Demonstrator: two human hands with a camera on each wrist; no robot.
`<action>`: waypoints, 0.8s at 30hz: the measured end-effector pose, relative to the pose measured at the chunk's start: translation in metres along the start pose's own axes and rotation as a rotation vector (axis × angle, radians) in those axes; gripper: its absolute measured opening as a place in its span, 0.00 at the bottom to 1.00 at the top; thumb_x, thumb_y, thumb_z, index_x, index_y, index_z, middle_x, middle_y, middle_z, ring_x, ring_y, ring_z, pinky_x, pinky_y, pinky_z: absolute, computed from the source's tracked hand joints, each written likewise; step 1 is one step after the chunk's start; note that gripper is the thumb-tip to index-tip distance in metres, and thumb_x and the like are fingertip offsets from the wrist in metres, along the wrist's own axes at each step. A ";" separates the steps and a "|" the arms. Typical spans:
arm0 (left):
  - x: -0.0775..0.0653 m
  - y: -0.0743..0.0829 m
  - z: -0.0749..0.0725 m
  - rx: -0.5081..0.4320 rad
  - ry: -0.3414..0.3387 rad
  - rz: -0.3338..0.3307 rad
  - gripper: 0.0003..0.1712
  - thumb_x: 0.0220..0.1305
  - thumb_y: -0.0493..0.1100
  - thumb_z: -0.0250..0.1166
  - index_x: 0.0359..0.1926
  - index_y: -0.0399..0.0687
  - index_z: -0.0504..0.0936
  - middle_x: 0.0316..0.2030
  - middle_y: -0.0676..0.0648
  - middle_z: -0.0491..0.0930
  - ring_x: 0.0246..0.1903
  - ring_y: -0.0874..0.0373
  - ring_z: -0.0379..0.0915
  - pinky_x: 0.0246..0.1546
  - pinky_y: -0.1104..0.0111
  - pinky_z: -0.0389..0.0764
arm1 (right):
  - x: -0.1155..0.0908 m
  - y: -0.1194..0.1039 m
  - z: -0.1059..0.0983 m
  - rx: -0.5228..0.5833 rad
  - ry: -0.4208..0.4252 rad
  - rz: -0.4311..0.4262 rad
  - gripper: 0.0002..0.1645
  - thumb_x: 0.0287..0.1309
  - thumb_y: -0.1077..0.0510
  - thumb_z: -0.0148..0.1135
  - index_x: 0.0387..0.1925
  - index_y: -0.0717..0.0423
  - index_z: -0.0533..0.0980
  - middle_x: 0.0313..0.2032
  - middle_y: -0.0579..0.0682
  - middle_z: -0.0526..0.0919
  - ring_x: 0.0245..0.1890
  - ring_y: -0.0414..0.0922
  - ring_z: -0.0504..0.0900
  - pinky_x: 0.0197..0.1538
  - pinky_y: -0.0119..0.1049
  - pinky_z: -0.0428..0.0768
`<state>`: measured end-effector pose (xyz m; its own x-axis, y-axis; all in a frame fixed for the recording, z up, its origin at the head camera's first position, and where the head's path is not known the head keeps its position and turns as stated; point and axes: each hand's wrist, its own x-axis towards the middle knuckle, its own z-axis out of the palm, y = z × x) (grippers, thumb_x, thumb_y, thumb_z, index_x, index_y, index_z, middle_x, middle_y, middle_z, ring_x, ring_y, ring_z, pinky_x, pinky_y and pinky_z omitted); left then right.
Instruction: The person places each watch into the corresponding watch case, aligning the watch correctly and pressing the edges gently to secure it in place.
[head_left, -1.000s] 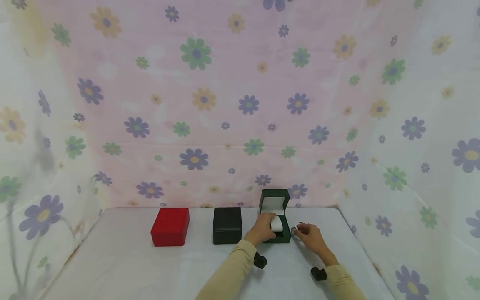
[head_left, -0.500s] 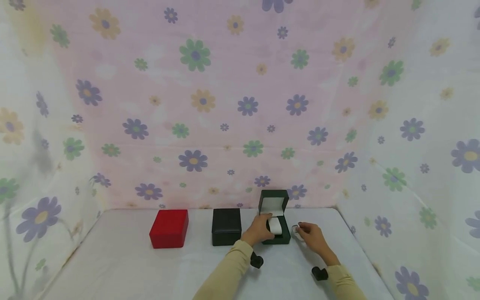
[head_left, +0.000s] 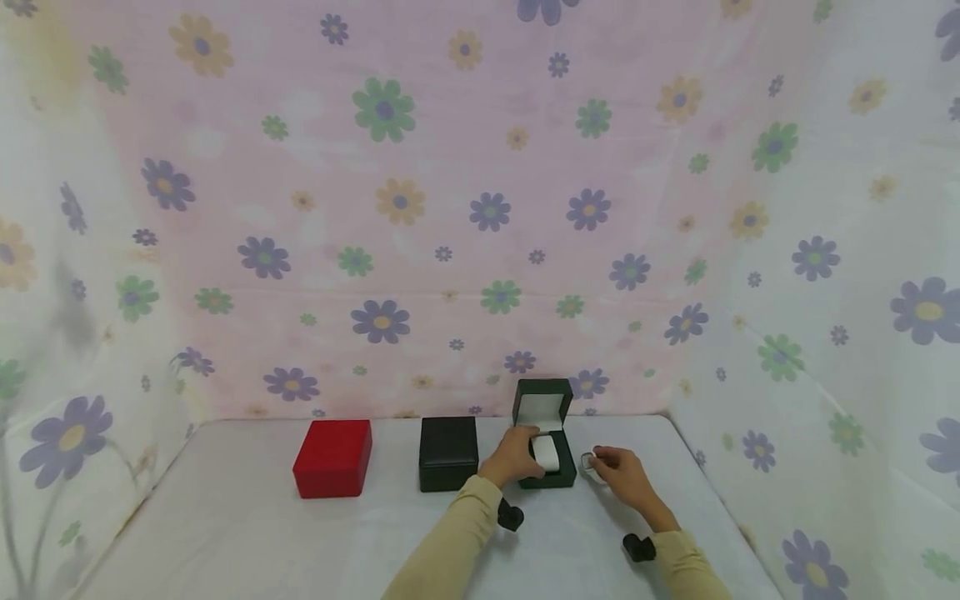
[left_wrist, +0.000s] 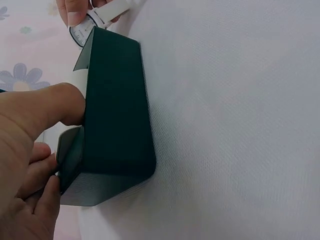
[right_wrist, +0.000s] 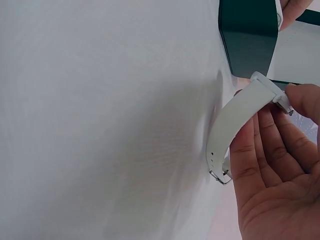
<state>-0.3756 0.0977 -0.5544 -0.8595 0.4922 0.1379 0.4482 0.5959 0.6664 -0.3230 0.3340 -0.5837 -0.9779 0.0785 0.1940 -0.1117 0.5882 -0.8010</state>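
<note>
An open dark green watch box (head_left: 555,481) stands at the back right of the table, its lid (head_left: 542,387) raised. Inside it lies a white watch cushion (head_left: 547,452). My left hand (head_left: 513,456) reaches in from the left and grips the cushion, the thumb (left_wrist: 70,102) over the front wall; where its other fingertips end is partly hidden. Just right of the box, my right hand (head_left: 626,477) pinches a white watch (right_wrist: 237,112) by its case between thumb and fingers. The strap hangs in a curve, with the buckle (right_wrist: 218,176) at its end; the dial (left_wrist: 82,34) shows in the left wrist view.
A closed black box (head_left: 448,454) stands left of the open box, and a red box (head_left: 332,458) farther left. White cloth (head_left: 247,542) covers the table. A flowered curtain (head_left: 420,275) hangs behind and at both sides.
The watch has turned a little in my right hand, so its face shows more outward. My left hand stays at the cushion. The head view has shifted slightly.
</note>
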 end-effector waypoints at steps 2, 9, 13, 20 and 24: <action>0.001 0.000 0.000 0.009 -0.011 -0.002 0.43 0.45 0.36 0.80 0.64 0.30 0.76 0.59 0.35 0.80 0.55 0.44 0.76 0.58 0.54 0.80 | 0.001 0.000 0.000 0.001 0.005 0.003 0.15 0.63 0.64 0.66 0.47 0.74 0.82 0.42 0.63 0.88 0.40 0.50 0.87 0.39 0.28 0.84; 0.003 -0.008 0.004 -0.043 0.016 -0.051 0.46 0.42 0.37 0.82 0.65 0.33 0.76 0.59 0.37 0.79 0.56 0.44 0.75 0.58 0.54 0.80 | 0.001 0.002 0.002 0.029 -0.010 0.009 0.16 0.64 0.65 0.65 0.49 0.75 0.81 0.41 0.63 0.88 0.39 0.49 0.87 0.38 0.28 0.84; 0.004 -0.012 0.006 -0.066 0.017 -0.038 0.48 0.41 0.38 0.83 0.66 0.34 0.75 0.59 0.37 0.80 0.55 0.45 0.75 0.57 0.54 0.81 | -0.001 0.000 0.000 0.047 0.006 0.000 0.16 0.65 0.66 0.63 0.49 0.77 0.80 0.40 0.64 0.88 0.37 0.49 0.87 0.35 0.27 0.83; 0.004 -0.013 0.005 -0.068 0.014 -0.023 0.48 0.41 0.39 0.84 0.65 0.35 0.76 0.60 0.38 0.79 0.58 0.44 0.73 0.60 0.52 0.79 | 0.000 0.001 -0.004 0.110 0.023 -0.012 0.16 0.68 0.66 0.61 0.50 0.77 0.79 0.39 0.64 0.87 0.34 0.45 0.85 0.34 0.27 0.81; 0.004 -0.015 0.006 -0.067 0.017 -0.004 0.48 0.41 0.40 0.84 0.65 0.35 0.76 0.60 0.38 0.78 0.59 0.42 0.72 0.61 0.52 0.79 | -0.001 -0.004 -0.008 0.162 0.015 0.011 0.16 0.69 0.66 0.60 0.51 0.77 0.79 0.39 0.64 0.87 0.33 0.43 0.83 0.34 0.28 0.81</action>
<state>-0.3842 0.0946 -0.5679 -0.8653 0.4792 0.1474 0.4281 0.5534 0.7145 -0.3206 0.3377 -0.5759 -0.9766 0.0967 0.1923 -0.1295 0.4495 -0.8839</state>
